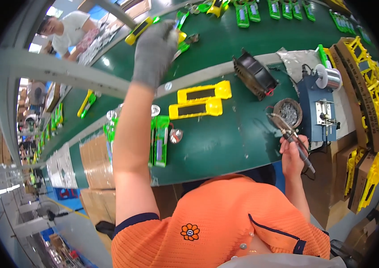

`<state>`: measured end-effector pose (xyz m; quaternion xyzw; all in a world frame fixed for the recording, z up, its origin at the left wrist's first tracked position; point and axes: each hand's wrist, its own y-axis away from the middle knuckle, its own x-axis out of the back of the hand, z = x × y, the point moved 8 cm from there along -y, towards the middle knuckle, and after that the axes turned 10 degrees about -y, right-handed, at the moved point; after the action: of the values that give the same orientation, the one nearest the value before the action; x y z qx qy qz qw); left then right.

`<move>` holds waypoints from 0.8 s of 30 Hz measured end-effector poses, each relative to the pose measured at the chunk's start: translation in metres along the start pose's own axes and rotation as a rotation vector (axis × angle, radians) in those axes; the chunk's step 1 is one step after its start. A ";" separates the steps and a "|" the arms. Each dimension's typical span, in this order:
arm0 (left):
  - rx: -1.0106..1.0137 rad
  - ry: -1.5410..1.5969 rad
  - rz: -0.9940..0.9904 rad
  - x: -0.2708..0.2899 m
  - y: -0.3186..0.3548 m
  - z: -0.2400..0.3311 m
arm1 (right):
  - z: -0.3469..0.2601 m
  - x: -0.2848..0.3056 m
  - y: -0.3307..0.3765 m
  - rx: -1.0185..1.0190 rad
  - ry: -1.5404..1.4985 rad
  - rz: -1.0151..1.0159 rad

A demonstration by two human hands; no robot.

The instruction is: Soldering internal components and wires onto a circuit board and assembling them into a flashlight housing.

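Note:
My left hand (155, 50), in a grey glove, reaches far out over the green conveyor belt (243, 40). Its fingers are closed on a green and yellow part (182, 39). A yellow handheld casing (139, 29) lies just to the left of the glove. My right hand (292, 157) is bare and grips a soldering iron (298, 145) near the bench's front edge. The iron's tip points toward a round tip-cleaner pot (287, 112). Two yellow casings (203, 92) (195, 109) lie face up on the green bench mat (225, 143) between my arms.
A black fan (254, 74), a blue soldering station (319, 107) and a solder spool (330, 77) stand at the right. Green circuit boards (161, 141) lie beside cardboard boxes (96, 163). Stacked yellow parts (368, 67) fill the right edge. Another person (71, 31) stands across the belt.

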<state>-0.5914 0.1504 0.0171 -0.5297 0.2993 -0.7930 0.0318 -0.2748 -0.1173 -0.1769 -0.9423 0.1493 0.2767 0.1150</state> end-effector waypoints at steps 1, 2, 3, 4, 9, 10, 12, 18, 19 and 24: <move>-0.014 -0.144 0.020 -0.021 -0.042 -0.026 | 0.002 0.001 0.000 -0.028 -0.016 0.003; 0.040 -0.281 -0.030 -0.055 -0.082 -0.071 | 0.005 0.001 0.001 -0.055 -0.032 0.006; 0.143 -0.463 -0.212 -0.096 -0.113 -0.090 | 0.005 0.005 0.003 -0.054 -0.026 0.051; 0.134 -0.593 -0.412 -0.134 -0.129 -0.115 | 0.005 0.005 0.004 -0.050 -0.034 0.078; 0.342 -0.625 -0.699 -0.237 -0.125 -0.242 | 0.008 0.002 0.005 -0.086 -0.122 0.066; 0.426 -0.625 -0.715 -0.242 -0.122 -0.229 | 0.008 0.006 0.009 -0.093 -0.116 0.093; 0.403 -0.606 -0.649 -0.243 -0.126 -0.190 | 0.007 0.015 0.014 -0.079 -0.102 0.131; 0.207 -0.544 -0.112 -0.119 -0.137 -0.175 | 0.013 0.001 0.001 -0.089 -0.112 0.019; 0.134 -0.439 -0.134 -0.107 -0.131 -0.151 | 0.012 0.002 0.000 -0.088 -0.099 0.049; -0.215 0.018 -0.020 -0.015 -0.011 -0.020 | -0.001 0.000 -0.002 -0.006 -0.076 0.070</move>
<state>-0.5993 0.1736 0.0046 -0.5259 0.3774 -0.7614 -0.0358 -0.2738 -0.1157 -0.1760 -0.9258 0.1767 0.3164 0.1080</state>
